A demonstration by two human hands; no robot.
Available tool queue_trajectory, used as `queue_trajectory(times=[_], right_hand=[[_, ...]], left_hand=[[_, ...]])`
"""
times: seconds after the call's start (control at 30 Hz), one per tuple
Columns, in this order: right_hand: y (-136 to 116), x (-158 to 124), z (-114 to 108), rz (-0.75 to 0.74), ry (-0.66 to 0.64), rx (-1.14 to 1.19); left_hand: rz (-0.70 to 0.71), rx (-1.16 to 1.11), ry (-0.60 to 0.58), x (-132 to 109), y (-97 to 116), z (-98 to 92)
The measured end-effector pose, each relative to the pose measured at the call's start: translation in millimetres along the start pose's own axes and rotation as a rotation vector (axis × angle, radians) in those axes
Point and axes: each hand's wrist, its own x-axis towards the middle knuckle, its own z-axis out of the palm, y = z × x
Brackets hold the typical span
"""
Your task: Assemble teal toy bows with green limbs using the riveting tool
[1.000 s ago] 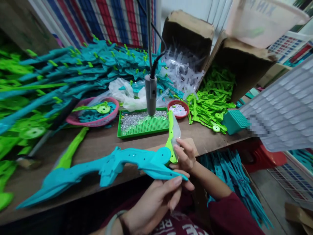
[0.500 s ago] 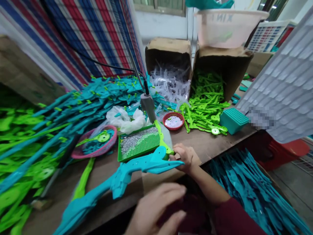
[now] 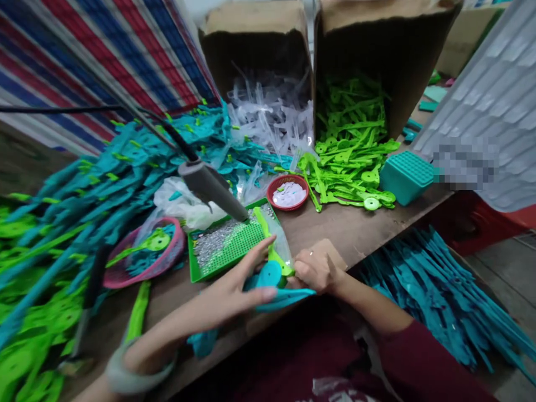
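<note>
My left hand is around a long teal plastic part, thumb on the near side and index finger stretched toward a lime-green plastic piece. A translucent blade-like piece lies along that green piece. At the green piece's near end, my right hand is closed in a fist on it; the fingertips are hidden. Most of the teal part's long tail is behind my left forearm. Just beyond, a green perforated tray holds small metal bits, likely screws. A grey corded tool hangs over the tray.
Behind are a red basket of white pieces and cardboard boxes of clear parts and green parts. A pink basket, teal parts and green parts fill the left. A teal container stands right.
My left hand has moved from near my body up and forward onto the teal part. My right hand stays closed at the green piece. The view has tilted downward.
</note>
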Motion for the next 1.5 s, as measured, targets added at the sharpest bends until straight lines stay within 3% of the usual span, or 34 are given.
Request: queue_trajectory(times=[0.23,0.47,0.7,1.03,1.27,1.5], right_hand=[[-5,6,3,0.034,0.188,-0.06],[-1,1,2,0.078,0.255,0.05],[-4,-1,7,0.08,0.339,0.174],[-9,-12,0,0.081,0.192,0.031],[10,-31,-18,-0.127,0.127,0.078],[15,-35,-22,-0.191,0.048,0.131]], left_hand=[[-0.221,-0.197,0.066,34,-1,22.3],[-0.29,-0.23,0.074,32,-10,38.7],[-0.33,-0.05,-0.021,30,-3,48.7],[-0.321,-0.058,-0.031,33,-9,43.4],[-0.16,-0.028,-0.303,22,-3,32.5],[-0.115,-0.144,-0.26,23,-26,47.8]])
